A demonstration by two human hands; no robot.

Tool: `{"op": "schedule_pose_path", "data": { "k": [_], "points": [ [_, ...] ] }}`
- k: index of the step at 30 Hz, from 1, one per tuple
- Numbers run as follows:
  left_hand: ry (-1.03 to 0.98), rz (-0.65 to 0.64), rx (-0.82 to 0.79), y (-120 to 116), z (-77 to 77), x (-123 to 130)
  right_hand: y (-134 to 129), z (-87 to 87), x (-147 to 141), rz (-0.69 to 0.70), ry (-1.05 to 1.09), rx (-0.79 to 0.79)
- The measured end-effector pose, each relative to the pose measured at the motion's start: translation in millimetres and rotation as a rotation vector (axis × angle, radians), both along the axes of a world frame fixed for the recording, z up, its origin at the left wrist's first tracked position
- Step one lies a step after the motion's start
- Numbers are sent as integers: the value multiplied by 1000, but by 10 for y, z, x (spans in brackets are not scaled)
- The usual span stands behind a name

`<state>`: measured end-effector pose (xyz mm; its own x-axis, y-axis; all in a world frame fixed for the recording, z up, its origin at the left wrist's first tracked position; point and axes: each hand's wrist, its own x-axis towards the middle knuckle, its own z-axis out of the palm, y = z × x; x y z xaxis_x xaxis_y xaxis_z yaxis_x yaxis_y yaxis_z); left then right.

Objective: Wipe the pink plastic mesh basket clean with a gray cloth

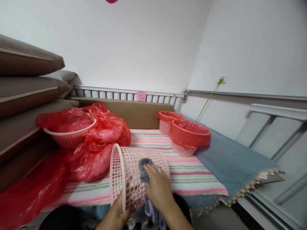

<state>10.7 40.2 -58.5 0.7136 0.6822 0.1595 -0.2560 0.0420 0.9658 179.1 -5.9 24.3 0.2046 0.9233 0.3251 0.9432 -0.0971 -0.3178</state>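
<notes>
A pale pink perforated plastic basket (pixel 134 156) lies on its side in front of me, its round open end facing left. My left hand (pixel 117 210) grips its rim at the lower left, the fingers partly hidden by the wall. Against the outside of the basket, my right hand (pixel 157 183) presses a fuzzy grey cloth (pixel 145 171), fingers closed on it. Part of the cloth, greyish purple, hangs down below that hand.
Two baskets lined with red bags, one nearer (pixel 188 137) and one behind (pixel 165 123), stand at the right on a striped cloth (pixel 192 174). Red plastic bags (pixel 105 131) and another basket (pixel 72 135) sit at left beside stacked cushions (pixel 31 86). A metal rail (pixel 240 94) runs along the right wall.
</notes>
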Motion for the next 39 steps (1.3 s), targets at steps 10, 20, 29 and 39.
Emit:
{"op": "schedule_pose_path", "data": {
  "k": [10,20,29,39],
  "points": [
    [-8,-38,7,6,18,-40,101,-209,738,-286,-131,-90],
    [-61,122,-223,38,920,91,97,-265,785,-284,-99,-109],
    [-79,113,-259,37,695,49,202,-56,551,-283,-60,-102],
    [-3,296,-177,98,458,36,75,83,-709,171,216,136]
  ]
}}
